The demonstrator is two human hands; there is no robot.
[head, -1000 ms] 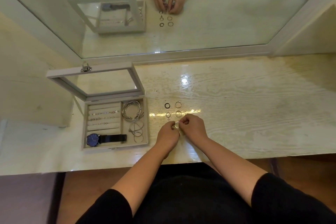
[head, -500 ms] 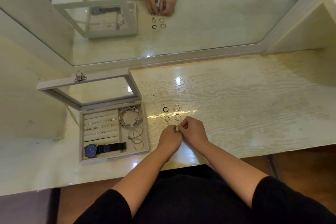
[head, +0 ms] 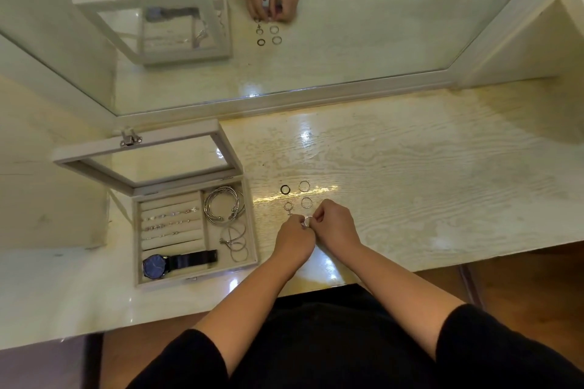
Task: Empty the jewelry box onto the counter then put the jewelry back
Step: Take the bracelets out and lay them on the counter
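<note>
The left hand (head: 294,241) and right hand (head: 335,226) touched above the counter (head: 410,183), both pinching one silver ring (head: 306,221) between their fingertips. Four more rings (head: 281,189) lay just beyond them, and the jewelry box (head: 252,224) stood open to the left, with a watch (head: 154,266) and bracelets (head: 222,204) inside

Fixed surroundings, back to front

A large rectangular mirror in a pale cream frame (head: 363,25) stands along the back edge of the glossy wood-grain surface (head: 410,174). A cream side panel (head: 47,199) rises at its left edge, and another cream panel (head: 537,50) at its back right corner. Reddish-brown wooden floor (head: 521,278) shows beyond the front edge. A lilac patch (head: 41,366) past the front left corner may be a wall.
</note>
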